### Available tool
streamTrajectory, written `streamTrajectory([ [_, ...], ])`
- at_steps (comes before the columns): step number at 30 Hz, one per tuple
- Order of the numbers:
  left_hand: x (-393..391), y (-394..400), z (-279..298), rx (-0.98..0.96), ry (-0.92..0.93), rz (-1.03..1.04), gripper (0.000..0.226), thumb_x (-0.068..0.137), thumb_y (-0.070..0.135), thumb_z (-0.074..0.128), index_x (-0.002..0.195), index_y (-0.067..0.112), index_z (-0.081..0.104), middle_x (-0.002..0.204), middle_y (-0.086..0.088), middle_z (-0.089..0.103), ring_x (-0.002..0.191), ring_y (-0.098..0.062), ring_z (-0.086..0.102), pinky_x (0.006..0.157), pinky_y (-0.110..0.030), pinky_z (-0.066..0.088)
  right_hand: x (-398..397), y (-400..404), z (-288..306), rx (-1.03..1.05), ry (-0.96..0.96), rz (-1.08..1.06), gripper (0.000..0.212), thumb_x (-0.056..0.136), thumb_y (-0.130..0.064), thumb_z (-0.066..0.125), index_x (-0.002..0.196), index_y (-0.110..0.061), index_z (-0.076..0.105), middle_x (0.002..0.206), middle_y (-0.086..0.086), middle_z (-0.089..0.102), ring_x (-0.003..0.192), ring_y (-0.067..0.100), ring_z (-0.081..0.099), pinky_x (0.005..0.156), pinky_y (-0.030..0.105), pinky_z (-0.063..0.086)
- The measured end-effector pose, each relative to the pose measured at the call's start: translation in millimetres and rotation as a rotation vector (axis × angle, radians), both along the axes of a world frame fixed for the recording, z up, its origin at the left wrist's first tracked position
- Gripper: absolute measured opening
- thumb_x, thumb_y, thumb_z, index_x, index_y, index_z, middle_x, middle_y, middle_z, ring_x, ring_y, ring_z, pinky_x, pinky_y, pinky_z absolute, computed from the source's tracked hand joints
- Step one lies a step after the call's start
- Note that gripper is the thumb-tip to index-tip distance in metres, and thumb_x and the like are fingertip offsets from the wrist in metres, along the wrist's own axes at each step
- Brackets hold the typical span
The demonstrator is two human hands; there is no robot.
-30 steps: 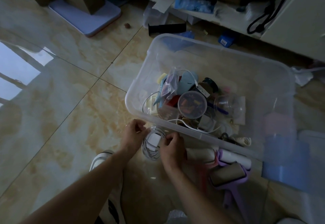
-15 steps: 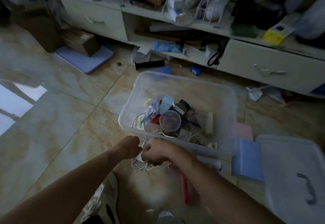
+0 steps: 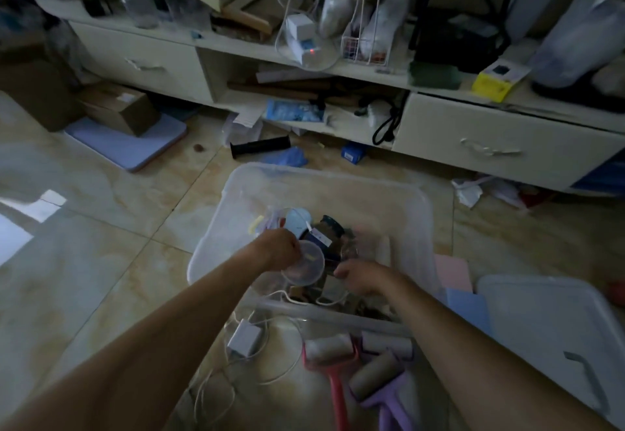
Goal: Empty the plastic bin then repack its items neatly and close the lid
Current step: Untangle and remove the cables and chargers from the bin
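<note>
The clear, frosted plastic bin (image 3: 419, 227) looks smooth and faintly cloudy. A small round translucent plastic tub (image 3: 304, 266) shines softly. The beige marbled floor tiles (image 3: 101, 227) are polished and glossy, mirroring window light. The white plastic charger block (image 3: 244, 341) looks matt, its thin cord (image 3: 287, 368) smooth.

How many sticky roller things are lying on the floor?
2 that I can tell: a pink-handled lint roller beside the bin's near wall, and a purple-handled lint roller just right of it. Others may be hidden.
</note>
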State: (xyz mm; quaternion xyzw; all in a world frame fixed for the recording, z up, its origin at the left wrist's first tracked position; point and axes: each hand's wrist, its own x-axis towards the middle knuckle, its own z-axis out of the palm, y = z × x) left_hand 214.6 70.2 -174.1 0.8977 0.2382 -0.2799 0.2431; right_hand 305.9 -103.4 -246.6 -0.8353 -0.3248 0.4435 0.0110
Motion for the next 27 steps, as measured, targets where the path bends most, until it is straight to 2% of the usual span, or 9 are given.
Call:
streamTrajectory([
  [2,0,0,-29,-0.052,0.06,-0.009,0.029,0.095,0.019,0.056,0.12,0.013,0.07,0.121,-0.009,0.068,0.112,-0.024,0.064,0.094,-0.031,0.051,-3,-3,-34,-0.133,0.04,0.107,0.044,0.092,-0.026,0.059,0.136,-0.022,0.055,0.137,0.002,0.055,0.121,0.03,0.056,0.1,0.039,0.047],
  [5,0,1,-57,-0.135,0.069,-0.003,0.022,0.092,0.013,0.059,0.106,0.023,0.073,0.114,-0.002,0.07,0.109,-0.019,0.065,0.092,-0.028,0.051,-1,0,-61,-0.275,0.015,0.272,0.068,0.083,-0.043,0.068,0.144,-0.022,0.047,0.14,0.007,0.054,0.116,0.03,0.057,0.098,0.046,0.051],
  [7,2,2,-66,-0.146,0.035,0.045,0.015,0.092,0.014,0.058,0.1,0.019,0.071,0.108,-0.004,0.07,0.103,-0.021,0.067,0.092,-0.03,0.054,0,5,-66,-0.26,-0.041,0.309,0.081,0.076,-0.057,0.071,0.144,-0.021,0.046,0.137,0.007,0.055,0.115,0.03,0.058,0.096,0.047,0.052],
  [9,7,4,-68,-0.143,-0.047,0.107,0.021,0.094,0.017,0.057,0.107,0.011,0.072,0.104,-0.01,0.071,0.095,-0.025,0.07,0.087,-0.036,0.058,-2,9,-68,-0.196,-0.109,0.243,0.086,0.067,-0.057,0.076,0.14,-0.023,0.046,0.133,0.007,0.056,0.112,0.029,0.058,0.093,0.046,0.054],
  [12,12,3,-64,-0.111,-0.188,0.22,0.021,0.093,0.02,0.057,0.099,0.01,0.074,0.095,-0.012,0.073,0.085,-0.027,0.072,0.08,-0.041,0.06,-8,8,-76,-0.152,-0.194,0.137,0.088,0.057,-0.048,0.078,0.136,-0.024,0.048,0.125,0.007,0.057,0.11,0.029,0.059,0.09,0.045,0.055],
  [15,12,2,-62,-0.166,-0.243,0.328,0.019,0.092,0.013,0.057,0.096,0.01,0.076,0.094,-0.013,0.074,0.087,-0.031,0.072,0.081,-0.043,0.06,-8,9,-81,-0.078,-0.113,-0.027,0.096,0.047,-0.05,0.086,0.132,-0.024,0.051,0.119,0.005,0.062,0.104,0.028,0.062,0.086,0.045,0.057],
  [18,9,3,-62,-0.217,-0.258,0.411,0.02,0.093,0.01,0.055,0.095,0.009,0.075,0.094,-0.013,0.074,0.088,-0.031,0.072,0.082,-0.044,0.06,0,11,-77,-0.012,-0.033,-0.163,0.088,0.056,-0.037,0.093,0.131,-0.021,0.051,0.121,0.006,0.063,0.104,0.027,0.063,0.089,0.044,0.057],
  [23,6,7,-58,-0.257,-0.238,0.416,0.022,0.094,0.01,0.052,0.092,0.014,0.074,0.096,-0.011,0.073,0.088,-0.028,0.072,0.082,-0.043,0.06,1,14,-68,-0.105,-0.022,-0.091,0.078,0.063,-0.051,0.089,0.125,-0.012,0.061,0.117,0.008,0.068,0.1,0.026,0.066,0.09,0.041,0.057],
  [27,6,6,-51,-0.287,-0.265,0.447,0.026,0.094,0.007,0.051,0.084,0.018,0.072,0.089,-0.006,0.072,0.077,-0.022,0.071,0.073,-0.031,0.061,1,10,-60,-0.148,-0.032,-0.072,0.075,0.071,-0.046,0.086,0.13,-0.009,0.058,0.124,0.01,0.065,0.106,0.027,0.065,0.093,0.041,0.055],
])
